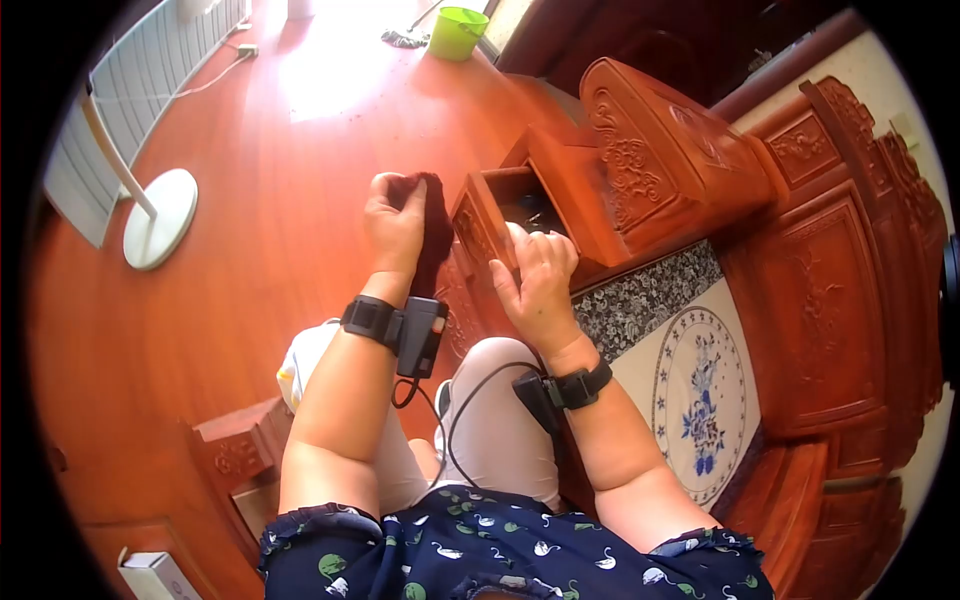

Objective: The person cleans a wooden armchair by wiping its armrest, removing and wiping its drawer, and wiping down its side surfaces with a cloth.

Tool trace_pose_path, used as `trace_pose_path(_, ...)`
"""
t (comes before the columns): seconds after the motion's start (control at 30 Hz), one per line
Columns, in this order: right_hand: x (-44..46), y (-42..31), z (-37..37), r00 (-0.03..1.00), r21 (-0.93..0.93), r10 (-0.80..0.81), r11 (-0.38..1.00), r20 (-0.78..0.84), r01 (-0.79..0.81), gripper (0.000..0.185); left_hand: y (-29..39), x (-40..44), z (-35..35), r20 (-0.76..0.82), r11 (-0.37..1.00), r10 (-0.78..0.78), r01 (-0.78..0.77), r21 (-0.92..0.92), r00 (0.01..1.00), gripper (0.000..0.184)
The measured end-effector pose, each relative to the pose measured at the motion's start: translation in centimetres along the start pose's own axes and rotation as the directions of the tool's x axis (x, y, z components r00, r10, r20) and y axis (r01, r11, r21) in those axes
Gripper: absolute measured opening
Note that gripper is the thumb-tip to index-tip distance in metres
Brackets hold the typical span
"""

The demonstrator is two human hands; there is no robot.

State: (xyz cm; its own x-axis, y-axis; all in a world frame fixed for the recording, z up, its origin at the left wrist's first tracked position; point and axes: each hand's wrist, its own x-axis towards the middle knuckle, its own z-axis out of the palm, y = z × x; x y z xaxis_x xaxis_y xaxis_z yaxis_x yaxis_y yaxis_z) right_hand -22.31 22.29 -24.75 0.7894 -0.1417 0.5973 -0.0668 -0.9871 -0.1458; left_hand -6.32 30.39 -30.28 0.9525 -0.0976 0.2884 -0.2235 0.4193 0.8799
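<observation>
My left hand (398, 222) is closed around a dark red cloth (433, 235), which hangs down beside the drawer front. To its right, a small carved wooden drawer (484, 225) is pulled out of the reddish-brown armrest of a wooden seat. Small dark, shiny items (535, 218) lie inside it, too unclear to name. My right hand (540, 280) has its fingers curled over the drawer's near edge, with the thumb outside. Both wrists wear black straps with small boxes and a cable.
The carved wooden seat (800, 290) with a blue-flowered cushion (703, 400) is on the right. A white round stand base (160, 219) and a radiator (150, 75) are at the left. A green bucket (457, 35) stands at the back. A white box (155, 577) lies lower left.
</observation>
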Motion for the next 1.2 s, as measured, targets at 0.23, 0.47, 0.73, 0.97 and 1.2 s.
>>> trace_pose_path(0.23, -0.2, 0.2, 0.0, 1.000, 0.014, 0.013, 1.000, 0.009, -0.013, 0.043, 5.1, 3.7, 4.7, 0.423, 0.999, 0.037, -0.042, 0.001, 0.905, 0.013)
trace_pose_path(0.47, -0.1, -0.3, 0.0, 0.998, -0.065, -0.006, 0.998, -0.058, 0.002, 0.049, 3.6, 4.6, 3.2, 0.538, 0.923, -0.260, 0.042, 0.383, 0.802, 0.018)
trace_pose_path(0.73, -0.2, -0.4, -0.5, 0.997, 0.013, 0.041, 0.999, 0.058, -0.042, 0.047, -1.2, 1.2, -1.7, 0.248, 0.826, -0.430, 0.489, -0.280, 0.868, 0.014)
trace_pose_path(0.97, 2.0, -0.2, -3.2, 0.961, -0.187, -0.241, 0.946, 0.136, 0.264, 0.029, -0.3, -0.8, -0.2, 0.286, 0.862, -0.397, 0.461, -0.211, 0.872, 0.012)
trace_pose_path(1.2, 3.2, 0.6, -4.8, 0.937, -0.286, -0.233, 0.908, 0.261, 0.306, 0.022, -1.0, -2.3, 0.5, 0.423, 0.825, -0.467, 0.555, -0.106, 0.776, 0.012)
